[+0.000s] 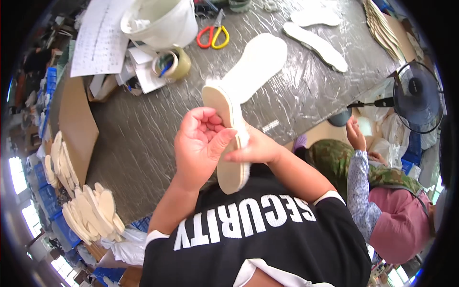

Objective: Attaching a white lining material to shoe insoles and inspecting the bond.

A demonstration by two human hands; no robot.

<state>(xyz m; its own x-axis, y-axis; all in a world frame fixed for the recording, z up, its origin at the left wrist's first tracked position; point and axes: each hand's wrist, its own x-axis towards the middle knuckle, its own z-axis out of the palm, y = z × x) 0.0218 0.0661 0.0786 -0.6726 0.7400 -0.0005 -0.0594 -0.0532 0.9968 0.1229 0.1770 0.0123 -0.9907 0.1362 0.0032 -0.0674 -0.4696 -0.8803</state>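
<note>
Pale insole (232, 177) gripped in both hands at the near edge of a glossy, crinkled grey tabletop (153, 134).
The left hand (193, 148) and right hand (260, 146) are both closed on it; beyond lie a white insole (260, 60), scissors (215, 27), a tape roll (181, 63) and a white bucket (172, 31), while a co-worker in pink (399, 225) is over on the right, near a dark fan (416, 88).

The held insole (217, 103) is cream with a white edge, the loose insole (264, 60) white, as is the bucket (174, 28) by the far left corner of the dark grey, silvery-creased surface (143, 143). The scissors (215, 24) have red and yellow handles. The shirt (287, 244) is black with white lettering; the co-worker's sleeve (359, 191) is blue-and-white patterned.
</note>
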